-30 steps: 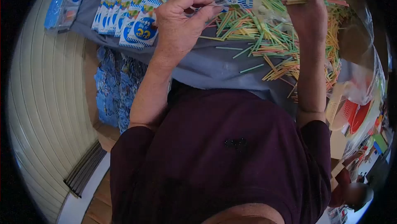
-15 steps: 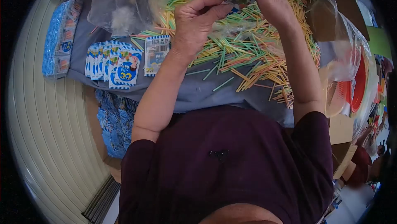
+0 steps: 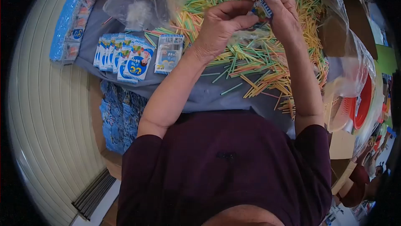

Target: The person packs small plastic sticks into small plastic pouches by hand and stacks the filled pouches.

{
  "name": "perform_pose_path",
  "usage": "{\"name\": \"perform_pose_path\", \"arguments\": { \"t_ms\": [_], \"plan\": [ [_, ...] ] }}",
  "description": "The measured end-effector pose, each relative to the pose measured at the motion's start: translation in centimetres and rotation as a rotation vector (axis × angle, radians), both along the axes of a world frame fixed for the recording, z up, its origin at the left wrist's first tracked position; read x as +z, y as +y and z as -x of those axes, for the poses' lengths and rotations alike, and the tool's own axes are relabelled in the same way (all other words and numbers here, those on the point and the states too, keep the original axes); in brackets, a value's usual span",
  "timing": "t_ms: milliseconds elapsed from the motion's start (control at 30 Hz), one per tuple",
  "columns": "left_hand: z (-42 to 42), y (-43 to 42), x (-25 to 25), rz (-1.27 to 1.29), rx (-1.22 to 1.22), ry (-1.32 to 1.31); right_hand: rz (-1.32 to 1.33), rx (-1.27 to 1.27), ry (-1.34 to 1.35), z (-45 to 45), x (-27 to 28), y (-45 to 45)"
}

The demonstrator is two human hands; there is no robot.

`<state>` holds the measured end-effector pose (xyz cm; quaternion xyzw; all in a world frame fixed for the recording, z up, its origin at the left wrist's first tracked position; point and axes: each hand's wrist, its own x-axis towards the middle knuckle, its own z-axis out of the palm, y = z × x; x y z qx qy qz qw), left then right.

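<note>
A small blue-and-white striped packet (image 3: pixel 263 10) is between my hands above the pile of thin coloured sticks (image 3: pixel 246 69). My left hand (image 3: pixel 221 27) pinches the packet's near left side with thumb and forefinger. My right hand (image 3: pixel 285 15) is curled around the other side, thumb raised, with the packet against it; its fingers partly hide the packet. To the left, several printed packets (image 3: pixel 140 61) lie fanned in a row on the grey cloth (image 3: pixel 188 96). One more packet (image 3: pixel 169 53) lies back side up beside them.
A clear plastic bag (image 3: pixel 138 0) stands at the back left, near a long clear pack of blue packets (image 3: pixel 69 27). Below the cloth's edge sits a carton of blue wrappers (image 3: pixel 115 117). Red basket (image 3: pixel 362 105), cardboard and plastic film are at right; a person (image 3: pixel 359 184) is beyond.
Both hands have shifted right in view with the packet. The green and pink sticks seen at my right hand no longer show there. The whole view has shifted slightly.
</note>
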<state>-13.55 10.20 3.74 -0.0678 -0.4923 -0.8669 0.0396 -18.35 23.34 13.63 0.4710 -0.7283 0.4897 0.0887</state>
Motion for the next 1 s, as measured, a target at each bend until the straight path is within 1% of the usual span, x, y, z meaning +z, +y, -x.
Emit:
{"name": "perform_pose_path", "arguments": {
  "t_ms": [33,67,133,167,300,400,467,500,533,567,633,667,733,800,833,867,900,967,1000],
  "plan": [
    [-0.5,0.8,0.6,-0.047,0.068,0.005,-0.005,0.002,0.001,-0.4,-0.2,0.0],
    [-0.9,1.0,0.3,-0.048,0.071,-0.004,-0.010,-0.003,0.002,-0.5,-0.6,-0.4],
    [-1.6,1.3,-0.5,0.262,0.232,0.145,-0.023,-0.017,0.013,-1.0,-1.0,-0.2],
    [-1.7,1.3,-0.8,0.221,0.244,0.151,-0.028,-0.023,0.023,-1.2,-1.0,0.2],
    [-2.0,0.5,-0.5,0.202,0.286,0.152,-0.052,-0.046,0.073,-2.7,-0.7,-0.8],
    [-1.9,0.2,-0.2,0.140,0.357,0.172,-0.077,-0.049,0.109,-2.1,-0.6,0.5],
    [-1.9,0.0,-0.1,0.003,0.351,0.186,-0.091,-0.031,0.125,-1.8,-0.8,1.2],
    [-1.8,-0.1,-0.2,0.004,0.388,0.173,-0.097,-0.001,0.125,-1.4,-1.2,1.9],
    [-1.9,-0.4,-0.5,0.132,0.361,0.199,-0.095,0.049,0.115,-1.4,-1.7,2.2],
    [-2.4,-0.8,-0.8,0.267,0.339,0.205,-0.086,0.112,0.096,-1.7,-2.6,0.3],
    [-2.6,-0.3,-1.3,0.253,0.414,0.252,0.011,0.141,0.023,-0.4,-4.9,0.8],
    [-3.1,-0.5,-1.3,0.272,0.460,0.219,0.008,0.163,0.003,-1.0,-4.6,0.8],
    [-3.6,-0.6,-0.6,0.235,0.445,0.208,0.010,0.196,-0.005,-0.8,-4.2,1.4],
    [-3.6,-0.9,-0.1,0.291,0.493,0.217,-0.056,0.007,0.090,0.1,-5.1,2.0],
    [-3.5,-0.9,0.0,0.333,0.519,0.219,-0.051,-0.033,-0.054,0.0,-5.7,2.1],
    [-3.4,-0.8,-0.2,0.283,0.501,0.223,-0.051,-0.031,-0.046,0.3,-5.8,2.3],
    [-3.4,-1.0,-0.4,0.286,0.506,0.230,-0.057,-0.040,-0.026,0.8,-5.8,2.5],
    [-3.6,-1.4,-0.9,0.563,0.524,0.287,-0.057,-0.043,-0.009,1.3,-6.0,2.5],
    [-3.8,-1.6,-0.9,0.584,0.551,0.298,0.024,-0.092,-0.181,1.2,-6.0,2.6]
  ]
}}
